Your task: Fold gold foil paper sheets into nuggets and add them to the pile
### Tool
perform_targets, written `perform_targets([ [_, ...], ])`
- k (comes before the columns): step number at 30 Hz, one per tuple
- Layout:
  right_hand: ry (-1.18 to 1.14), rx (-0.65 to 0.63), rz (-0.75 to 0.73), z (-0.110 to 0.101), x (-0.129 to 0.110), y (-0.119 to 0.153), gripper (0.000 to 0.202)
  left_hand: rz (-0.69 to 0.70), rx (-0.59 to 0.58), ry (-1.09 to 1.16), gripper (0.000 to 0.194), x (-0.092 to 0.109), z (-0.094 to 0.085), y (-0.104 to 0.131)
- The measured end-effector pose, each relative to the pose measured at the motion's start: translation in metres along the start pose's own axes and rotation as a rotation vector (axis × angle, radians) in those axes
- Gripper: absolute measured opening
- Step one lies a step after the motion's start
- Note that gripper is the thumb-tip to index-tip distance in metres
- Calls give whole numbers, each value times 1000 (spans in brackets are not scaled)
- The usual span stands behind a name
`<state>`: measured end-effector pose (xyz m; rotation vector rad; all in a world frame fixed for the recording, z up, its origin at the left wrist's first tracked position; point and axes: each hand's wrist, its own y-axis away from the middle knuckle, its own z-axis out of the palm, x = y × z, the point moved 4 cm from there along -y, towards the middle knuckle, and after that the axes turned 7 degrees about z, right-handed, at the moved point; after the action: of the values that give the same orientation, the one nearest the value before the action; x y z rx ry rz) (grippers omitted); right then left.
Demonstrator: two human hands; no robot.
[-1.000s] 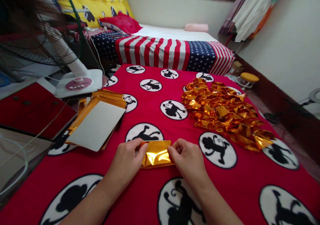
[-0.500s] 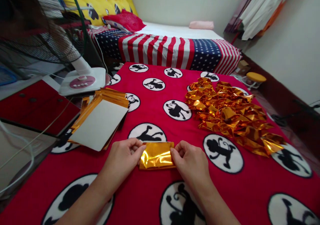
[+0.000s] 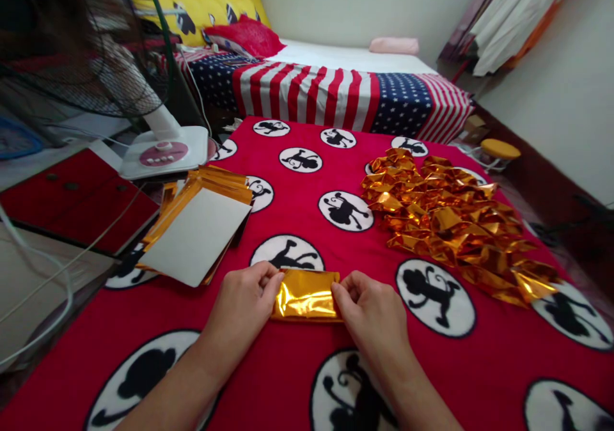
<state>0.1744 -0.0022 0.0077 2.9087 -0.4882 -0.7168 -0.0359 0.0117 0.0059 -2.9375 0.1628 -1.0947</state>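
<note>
A folded sheet of shiny gold foil paper [image 3: 307, 294] lies low over the red cloth, held at both short ends. My left hand [image 3: 249, 300] pinches its left end between thumb and curled fingers. At the opposite end, my right hand [image 3: 369, 303] grips it the same way. To the left is a stack of flat foil sheets [image 3: 199, 236], the top one showing its pale back. Many folded gold foil pieces [image 3: 451, 220] sit in a crinkled heap on the right.
The red cloth [image 3: 268, 380] has black figures in white circles. A fan [image 3: 163, 149] stands beyond the stack, beside a dark red board [image 3: 71, 201]. Behind is a bed with a striped, starred cover [image 3: 311, 95]. A yellow stool [image 3: 500, 149] stands at the far right.
The view has shifted slightly, so everything sits a little further right. Both hands keep hold of the foil paper, and its upper edge looks flatter, with the pale strip there gone.
</note>
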Motion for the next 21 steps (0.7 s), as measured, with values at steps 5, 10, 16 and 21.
perform_targets([
  [5,22,15,-8,0,0,0,25,10,-8,-59,27,2,-1,-1],
  [10,41,25,-12,1,1,1,24,9,-29,-87,25,3,0,-1],
  [16,47,17,-5,1,-1,1,24,12,-27,-133,22,7,-1,-3],
  [21,49,8,13,1,-1,1,24,11,-27,-182,22,5,2,-2],
])
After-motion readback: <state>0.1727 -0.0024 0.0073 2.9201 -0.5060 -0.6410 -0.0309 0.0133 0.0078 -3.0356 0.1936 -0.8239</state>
